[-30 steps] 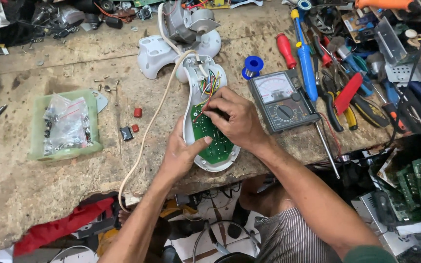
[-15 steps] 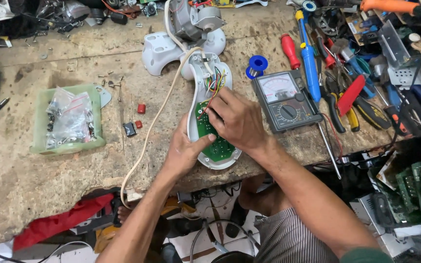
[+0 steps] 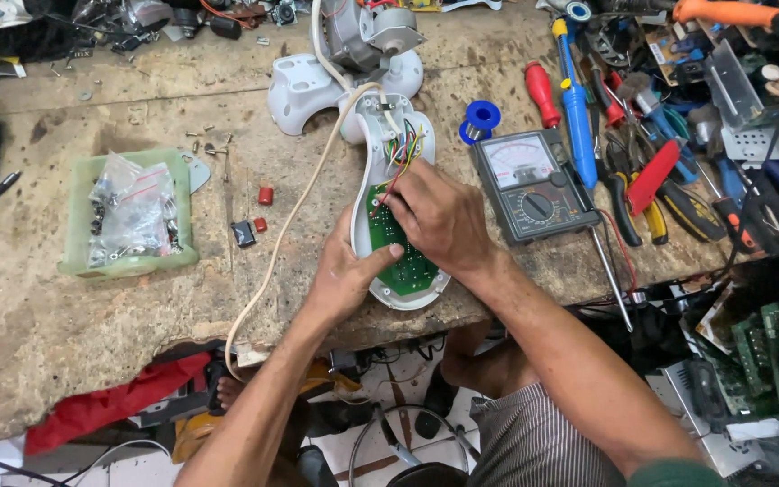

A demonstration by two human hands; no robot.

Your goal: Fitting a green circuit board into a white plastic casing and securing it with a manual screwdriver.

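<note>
Fingers of right hand (image 3: pixel 439 216) still pinching at green circuit board (image 3: pixel 398 257), left hand (image 3: pixel 344 275) still gripping white housing (image 3: pixel 364 171), unmoved.

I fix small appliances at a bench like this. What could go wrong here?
1. The white housing sits at the bench edge; a push from the left hand might tip it off.
2. The right hand works beside thin coloured wires; a tug may loosen one.
3. Small red parts lie loose and could roll away.
</note>
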